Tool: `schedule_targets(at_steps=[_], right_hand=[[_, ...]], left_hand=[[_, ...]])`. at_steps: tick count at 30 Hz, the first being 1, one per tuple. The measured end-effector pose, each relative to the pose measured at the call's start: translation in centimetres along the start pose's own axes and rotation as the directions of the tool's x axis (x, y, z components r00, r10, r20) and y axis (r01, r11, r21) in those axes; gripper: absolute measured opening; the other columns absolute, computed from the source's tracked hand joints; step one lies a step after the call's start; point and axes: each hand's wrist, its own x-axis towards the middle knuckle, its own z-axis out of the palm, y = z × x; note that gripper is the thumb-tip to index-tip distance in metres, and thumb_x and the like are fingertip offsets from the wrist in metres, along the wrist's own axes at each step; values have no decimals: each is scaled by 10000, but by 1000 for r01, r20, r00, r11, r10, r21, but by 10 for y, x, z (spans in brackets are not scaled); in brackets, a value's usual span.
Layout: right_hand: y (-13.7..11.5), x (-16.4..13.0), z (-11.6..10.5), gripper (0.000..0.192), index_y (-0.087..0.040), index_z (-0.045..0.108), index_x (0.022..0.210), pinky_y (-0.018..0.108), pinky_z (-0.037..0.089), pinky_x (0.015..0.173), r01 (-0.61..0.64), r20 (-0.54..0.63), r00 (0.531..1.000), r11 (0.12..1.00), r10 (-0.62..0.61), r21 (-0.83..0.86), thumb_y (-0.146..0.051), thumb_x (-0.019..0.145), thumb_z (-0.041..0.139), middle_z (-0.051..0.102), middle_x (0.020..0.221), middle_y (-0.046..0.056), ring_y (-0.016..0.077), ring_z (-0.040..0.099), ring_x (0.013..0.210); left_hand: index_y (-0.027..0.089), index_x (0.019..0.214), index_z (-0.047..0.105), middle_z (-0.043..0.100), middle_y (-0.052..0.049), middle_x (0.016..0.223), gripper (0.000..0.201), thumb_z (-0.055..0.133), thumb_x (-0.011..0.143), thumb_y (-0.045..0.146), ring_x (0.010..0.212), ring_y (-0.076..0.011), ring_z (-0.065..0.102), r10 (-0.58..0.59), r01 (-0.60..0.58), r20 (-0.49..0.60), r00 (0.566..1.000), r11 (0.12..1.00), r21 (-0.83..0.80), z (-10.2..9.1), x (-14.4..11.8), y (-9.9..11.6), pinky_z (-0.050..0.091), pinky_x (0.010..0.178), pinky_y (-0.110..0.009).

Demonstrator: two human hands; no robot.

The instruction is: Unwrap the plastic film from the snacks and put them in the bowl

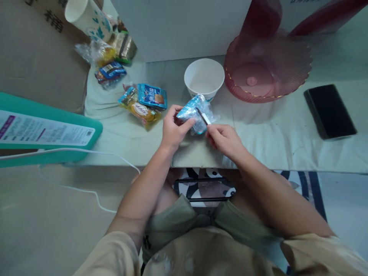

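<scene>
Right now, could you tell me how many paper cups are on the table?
2: a white cup stands behind the held blue packet; a blue-patterned cup lies tilted at far left. Others may be hidden.

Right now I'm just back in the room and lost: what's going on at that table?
A seated person holds a small blue snack packet over the table edge. The left hand grips its left end; the right hand pinches the other side, where a thin dark strip sticks out. Just behind stands a white paper bowl, which looks empty, beside a pink dish. More packets lie to the left, a phone to the right.
</scene>
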Motion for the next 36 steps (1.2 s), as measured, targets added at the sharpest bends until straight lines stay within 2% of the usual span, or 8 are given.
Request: schedule_targets(at_steps=[7,13,17,22,25,29,32,36], right_hand=[[-4,-3,-7,547,-190,603,687,286,305,564,-14,102,994,986,32,-168,-640,922,397,519,549,7,143,485,561],[3,-4,-55,466,-191,658,743,295,348,576,17,121,992,936,27,-352,-598,894,488,581,612,21,161,528,583],[18,-2,-81,334,-202,689,794,327,349,606,-29,-135,989,804,-65,-593,-510,867,583,591,680,52,192,528,631],[35,0,-83,261,-190,746,1008,460,472,758,-103,-370,891,674,-265,-731,-330,802,670,690,955,167,326,642,867],[29,-3,-70,311,-223,718,1130,493,505,867,130,-301,833,693,-464,-709,-272,842,614,708,1088,167,343,657,1020],[15,-9,-36,346,-230,680,1219,455,513,889,496,2,790,637,-614,-590,-359,905,609,722,1133,127,307,667,1045],[14,-8,-22,236,-233,729,1081,418,492,813,533,94,794,614,-601,-582,-363,931,602,733,1051,110,277,665,932],[16,-5,-33,185,-223,709,884,369,470,756,462,-9,835,710,-550,-531,-259,954,541,713,832,70,224,645,789]], left_hand=[[245,876,517,570,61,743,526,911,566,406,594,-89,546,-159,114,-140,977,952,-284,-14,7,4,423,535,-208],[243,891,513,604,30,785,410,821,686,420,682,-127,623,-314,257,-87,945,883,-392,-21,6,2,499,611,-240],[247,960,521,634,15,882,391,802,735,401,820,-161,666,-271,265,-16,962,950,-162,-20,-4,-2,552,750,-292],[250,1110,536,639,-55,1157,518,859,723,374,1167,-249,632,43,-57,50,998,939,339,-30,-7,-2,512,965,-356],[249,1201,554,618,-83,1294,567,855,730,344,1259,-275,598,143,-183,120,982,865,467,-34,-5,2,497,1015,-380],[206,930,639,690,-18,920,159,718,793,208,879,-186,661,101,-149,116,988,807,572,-31,-4,7,538,873,-334],[205,755,584,601,21,686,99,624,843,182,651,-138,588,43,-46,19,999,854,517,-32,-1,4,520,687,-286],[215,769,562,595,19,695,158,671,862,282,649,-137,616,48,-20,-63,997,922,386,-42,7,-8,529,624,-271]])
